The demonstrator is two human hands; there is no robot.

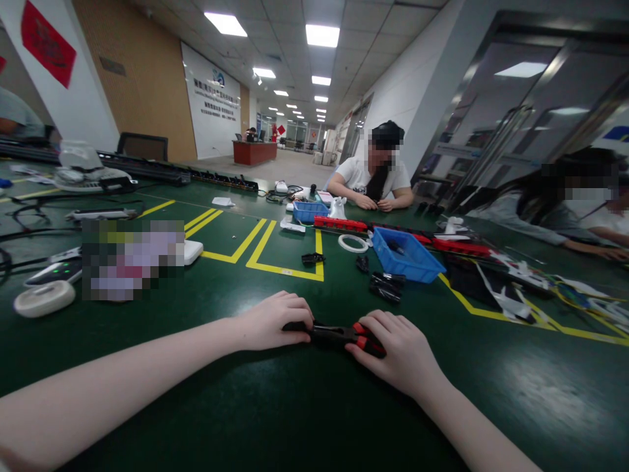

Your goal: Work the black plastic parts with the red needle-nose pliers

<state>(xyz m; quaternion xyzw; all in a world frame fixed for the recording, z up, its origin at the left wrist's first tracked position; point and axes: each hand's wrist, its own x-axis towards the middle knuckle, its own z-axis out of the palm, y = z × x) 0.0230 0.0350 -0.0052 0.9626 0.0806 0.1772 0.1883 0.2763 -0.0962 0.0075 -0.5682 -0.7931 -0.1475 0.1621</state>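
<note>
Closing around red-handled pliers (334,332), the right fingers (386,321) curl firmly. Left fingers (298,313) pinch a black part (295,326) (likely light, stiff). Grasp pliers by their handles (372,345).

Square ceiling panels (322,35) are glaring above me, while glossy green tabletop (545,387) is reflecting a hazy patch near right.

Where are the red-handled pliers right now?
In the head view, just below centre: the pliers are in the right hand, their nose toward the black piece in the left hand.
</note>
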